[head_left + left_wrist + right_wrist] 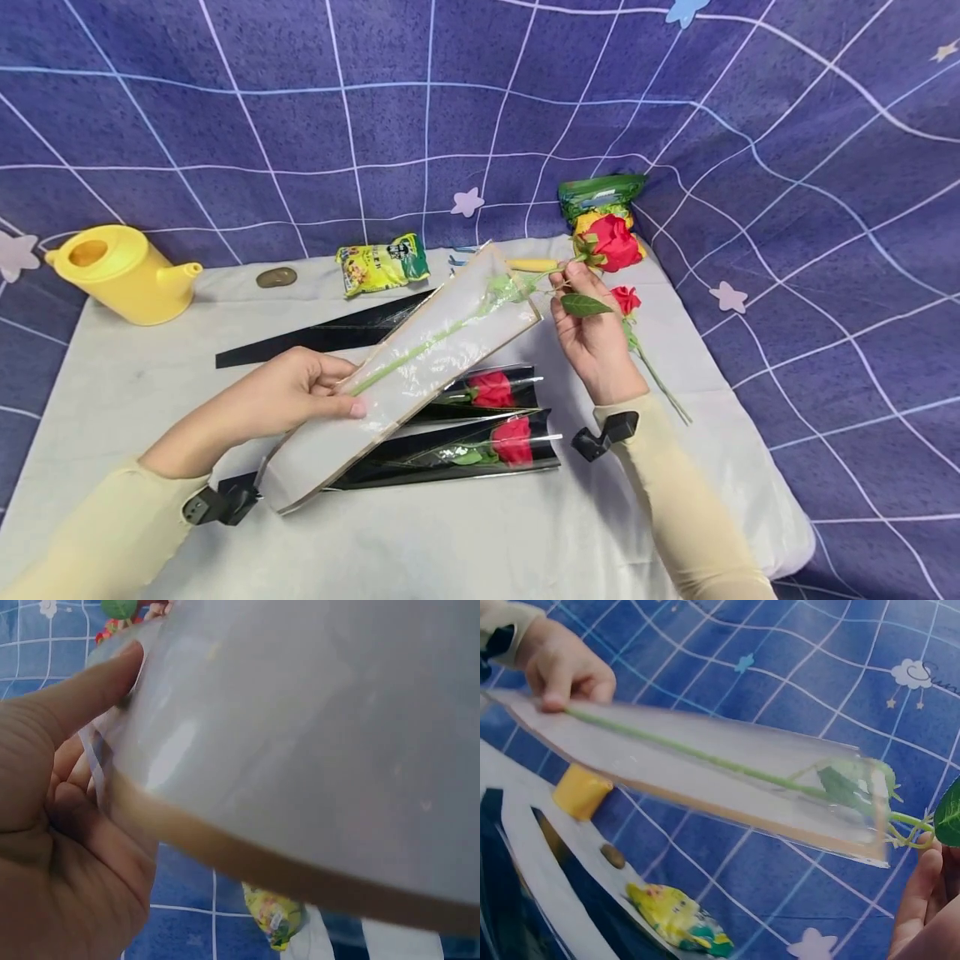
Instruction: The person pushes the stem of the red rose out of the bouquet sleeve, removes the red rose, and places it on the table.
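Note:
A clear flower sleeve with gold edging (420, 367) slants over the table, pinched near its narrow end by my left hand (300, 392). Inside it runs the green stem of a red artificial rose (611, 242), whose bloom stays outside the wide end. My right hand (592, 333) pinches that stem just under the bloom, beside a green leaf (585, 305). In the left wrist view the thumb (112, 679) presses on the film. From the right wrist, the stem (697, 754) shows through the sleeve, with some leaves (847, 784) within its mouth.
Two red roses in black sleeves (513, 440) lie beneath, near another black sleeve (322, 329). A loose rose (626, 300) lies at right. Along the back stand a yellow watering can (127, 275), a brown stone (276, 277), a yellow packet (382, 265), a yellow-handled tool (532, 265) and a green bag (600, 196).

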### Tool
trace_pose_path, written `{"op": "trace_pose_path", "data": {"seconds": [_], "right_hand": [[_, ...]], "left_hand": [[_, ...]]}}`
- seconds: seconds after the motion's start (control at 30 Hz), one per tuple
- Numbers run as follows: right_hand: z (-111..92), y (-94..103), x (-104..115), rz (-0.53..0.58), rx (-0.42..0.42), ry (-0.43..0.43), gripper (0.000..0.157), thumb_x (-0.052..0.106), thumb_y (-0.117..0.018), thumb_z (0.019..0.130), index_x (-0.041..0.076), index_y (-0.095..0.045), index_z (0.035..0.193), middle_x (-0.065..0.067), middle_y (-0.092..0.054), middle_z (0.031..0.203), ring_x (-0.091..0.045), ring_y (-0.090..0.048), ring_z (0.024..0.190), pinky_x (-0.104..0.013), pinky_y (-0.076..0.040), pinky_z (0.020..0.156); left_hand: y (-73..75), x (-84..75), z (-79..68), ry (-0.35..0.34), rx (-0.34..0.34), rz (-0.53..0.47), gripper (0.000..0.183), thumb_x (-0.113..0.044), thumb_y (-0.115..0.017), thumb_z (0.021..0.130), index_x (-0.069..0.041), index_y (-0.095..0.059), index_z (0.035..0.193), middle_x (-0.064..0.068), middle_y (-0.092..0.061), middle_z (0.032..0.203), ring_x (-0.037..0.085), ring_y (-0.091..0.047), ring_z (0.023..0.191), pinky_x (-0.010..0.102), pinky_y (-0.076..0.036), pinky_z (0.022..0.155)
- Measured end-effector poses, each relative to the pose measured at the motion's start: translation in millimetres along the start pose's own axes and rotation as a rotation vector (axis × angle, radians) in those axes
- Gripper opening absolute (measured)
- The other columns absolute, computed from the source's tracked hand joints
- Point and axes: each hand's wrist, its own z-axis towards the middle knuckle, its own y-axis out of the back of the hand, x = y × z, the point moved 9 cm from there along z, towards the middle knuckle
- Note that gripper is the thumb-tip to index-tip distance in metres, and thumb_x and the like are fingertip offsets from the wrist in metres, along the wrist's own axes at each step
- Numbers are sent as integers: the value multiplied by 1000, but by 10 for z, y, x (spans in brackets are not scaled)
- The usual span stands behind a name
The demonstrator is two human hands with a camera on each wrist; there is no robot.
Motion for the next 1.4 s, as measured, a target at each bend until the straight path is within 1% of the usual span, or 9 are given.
{"op": "trace_pose_path", "data": {"seconds": [0.2,0.43,0.63,0.77,0.93,1.1,1.17,1.3,1.4], "right_hand": [[77,54,405,-26,17,49,17,2,-73,81,-2,-61,92,-13,-63,82,-17,-62,68,-21,-49,55],[104,112,1227,-91,59,157,11,-8,-62,86,-7,-58,96,-17,-62,85,-23,-63,69,-25,-50,53],[10,129,1913,-95,125,264,6,-16,-49,89,-15,-53,94,-25,-61,80,-30,-62,66,-26,-45,44],[-52,145,2140,-193,161,249,10,-19,-44,90,-21,-53,95,-29,-61,79,-29,-61,59,-24,-41,39],[-99,194,1989,-656,163,136,12,-16,-58,84,-17,-61,95,-20,-66,78,-22,-65,61,-25,-49,48],[22,391,1534,-1281,164,-37,24,2,-72,81,-10,-65,101,-13,-69,83,-20,-67,72,-29,-53,62],[100,484,1342,-1477,183,-93,29,10,-74,81,-7,-66,104,-12,-70,86,-18,-66,73,-29,-52,64],[272,661,1001,-1651,215,-170,29,14,-74,82,-3,-68,105,-12,-69,92,-11,-63,75,-26,-50,64],[411,773,822,-1746,219,-158,23,12,-72,81,-2,-70,100,-10,-70,89,-10,-60,74,-26,-48,64]], "left_hand": [[-46,34,-171,-40,82,-1,24,-30,-71,83,-21,-69,105,-8,-59,60,2,-46,52,27,-48,56],[-69,77,-395,-97,107,-2,17,-27,-70,84,-19,-68,99,-14,-39,55,-3,-31,49,20,-37,45],[-150,46,-446,-159,150,27,9,-25,-69,85,-20,-66,92,-13,-32,57,-4,-27,50,17,-35,45],[-196,6,-445,-178,163,73,7,-26,-68,86,-22,-64,89,-15,-29,55,-4,-25,49,18,-39,48],[-215,-3,-447,-153,164,91,10,-31,-67,86,-24,-65,93,-18,-29,55,-5,-24,49,19,-40,49],[-227,13,-446,-124,161,91,10,-31,-67,86,-25,-65,94,-17,-28,54,-4,-24,49,21,-42,50],[-236,20,-441,-120,161,95,11,-31,-67,86,-25,-66,95,-17,-29,54,-4,-25,49,22,-44,51],[-253,29,-429,-116,157,117,8,-31,-69,85,-27,-66,91,-17,-29,55,-5,-26,50,23,-45,53],[-260,18,-433,-123,156,125,7,-31,-69,85,-27,-65,90,-17,-29,55,-5,-26,50,22,-44,52]]}}
